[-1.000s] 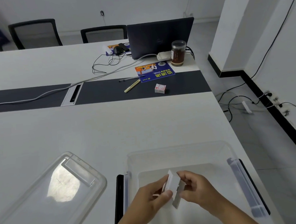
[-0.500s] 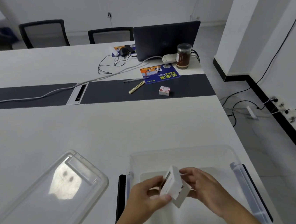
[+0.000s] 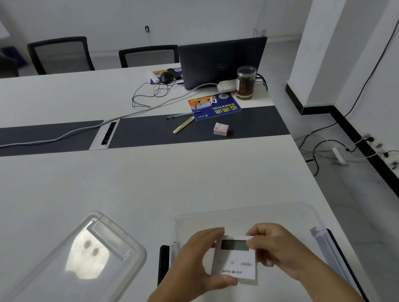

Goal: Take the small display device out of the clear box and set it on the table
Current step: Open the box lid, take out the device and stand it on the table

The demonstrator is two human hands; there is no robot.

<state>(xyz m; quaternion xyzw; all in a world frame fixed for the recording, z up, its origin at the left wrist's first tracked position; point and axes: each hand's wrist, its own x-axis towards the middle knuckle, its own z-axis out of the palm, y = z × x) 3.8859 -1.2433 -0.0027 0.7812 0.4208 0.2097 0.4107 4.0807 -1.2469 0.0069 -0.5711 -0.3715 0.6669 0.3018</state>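
A small white display device point(image 3: 235, 260) with a grey-green screen faces me, held above the open clear box point(image 3: 247, 216). My left hand point(image 3: 196, 266) grips its left edge and lower corner. My right hand point(image 3: 275, 248) pinches its right edge near the screen. The box stands on the white table point(image 3: 148, 185) at the near right, and its floor under my hands is mostly hidden.
The clear box lid point(image 3: 65, 270) lies left of the box. A black phone-like slab point(image 3: 163, 263) lies against the box's left side. Farther back are a laptop point(image 3: 223, 61), a jar point(image 3: 245, 82), a blue leaflet point(image 3: 213, 106), pens, a small white carton point(image 3: 221, 129) and cables. The table's right edge drops to the floor.
Both hands turned the device from edge-on to screen-up, facing me, and it now sits slightly higher over the box.
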